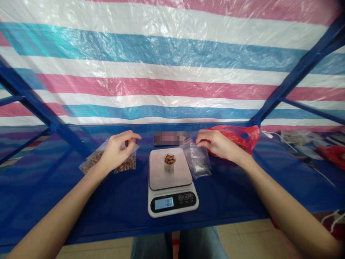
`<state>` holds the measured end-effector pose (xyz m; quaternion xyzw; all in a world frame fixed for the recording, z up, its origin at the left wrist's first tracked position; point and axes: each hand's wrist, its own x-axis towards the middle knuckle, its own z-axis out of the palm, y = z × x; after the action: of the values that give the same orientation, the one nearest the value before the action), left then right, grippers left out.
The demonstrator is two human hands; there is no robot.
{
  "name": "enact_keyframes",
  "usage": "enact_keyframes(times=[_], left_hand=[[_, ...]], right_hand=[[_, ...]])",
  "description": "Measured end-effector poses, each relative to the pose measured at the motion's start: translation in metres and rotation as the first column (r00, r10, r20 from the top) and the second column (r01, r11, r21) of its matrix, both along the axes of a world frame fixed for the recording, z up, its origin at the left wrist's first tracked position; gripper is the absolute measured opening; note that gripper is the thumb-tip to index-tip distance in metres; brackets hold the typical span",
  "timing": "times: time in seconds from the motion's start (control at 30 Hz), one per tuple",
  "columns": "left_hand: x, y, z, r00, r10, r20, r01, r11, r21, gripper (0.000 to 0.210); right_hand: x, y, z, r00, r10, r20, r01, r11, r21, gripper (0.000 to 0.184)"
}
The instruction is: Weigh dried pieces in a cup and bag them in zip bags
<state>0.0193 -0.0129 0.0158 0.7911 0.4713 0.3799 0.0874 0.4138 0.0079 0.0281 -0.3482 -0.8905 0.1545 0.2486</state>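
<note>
A white digital kitchen scale (172, 212) with a metal top shows 10.0 on its lit display. On the scale stands a small metal cup (169, 167) heaped with brown, seed-like pieces (169, 159). My left hand (118, 149) hovers left of the scale, fingers bent and apart, with nothing visible in it. Beneath it lie clear zip bags (126, 164) filled with similar brown pieces, partly hidden by the hand. To the right of the scale, my right hand (215, 142) has its fingertips closed at the upper corner of a clear, flat zip bag (201, 162).
A phone-like dark device (170, 138), its screen blurred, lies behind the scale. A red plastic bag (250, 138) sits behind my right hand. Blue metal posts (283, 91) and a striped plastic sheet (161, 86) bound the blue tabletop (113, 205). A cable (304, 158) lies at right.
</note>
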Motion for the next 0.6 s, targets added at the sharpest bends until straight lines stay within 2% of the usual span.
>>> enact_keyframes(times=[0.07,0.13,0.2,0.27,0.33,0.4,0.47,0.53,0.6], left_hand=[[0.015,-0.002,0.021,0.994,-0.005,0.110,0.009,0.999,-0.038,0.031],[0.036,0.000,0.045,0.979,-0.124,0.159,0.136,0.988,-0.067,0.033],[0.058,0.008,0.066,0.959,-0.223,0.176,0.244,0.964,-0.109,0.036],[0.079,0.020,0.079,0.933,-0.277,0.230,0.310,0.943,-0.120,0.040],[0.096,0.034,0.085,0.915,-0.295,0.275,0.333,0.937,-0.102,0.037],[0.105,0.046,0.085,0.930,-0.238,0.280,0.257,0.966,-0.035,0.028],[0.108,0.056,0.084,0.932,-0.155,0.328,0.156,0.988,0.024,0.024],[0.106,0.063,0.083,0.919,-0.106,0.379,0.106,0.994,0.020,0.023],[0.101,0.069,0.083,0.914,-0.091,0.396,0.099,0.995,0.001,0.024]], right_hand=[[-0.007,0.001,0.020,0.991,-0.035,-0.133,0.041,0.998,0.045,0.020],[-0.022,0.003,0.044,0.975,-0.038,-0.221,0.063,0.992,0.107,0.018],[-0.041,0.007,0.066,0.972,-0.005,-0.233,0.047,0.983,0.177,0.014],[-0.061,0.013,0.083,0.971,0.024,-0.240,0.035,0.970,0.239,0.013],[-0.078,0.020,0.092,0.968,0.038,-0.249,0.038,0.955,0.295,0.013],[-0.091,0.029,0.094,0.960,0.024,-0.280,0.076,0.937,0.340,0.013],[-0.099,0.038,0.090,0.932,-0.013,-0.362,0.155,0.918,0.366,0.007],[-0.105,0.045,0.085,0.886,-0.033,-0.462,0.227,0.900,0.371,0.002],[-0.108,0.050,0.080,0.876,-0.014,-0.482,0.215,0.906,0.364,0.004]])
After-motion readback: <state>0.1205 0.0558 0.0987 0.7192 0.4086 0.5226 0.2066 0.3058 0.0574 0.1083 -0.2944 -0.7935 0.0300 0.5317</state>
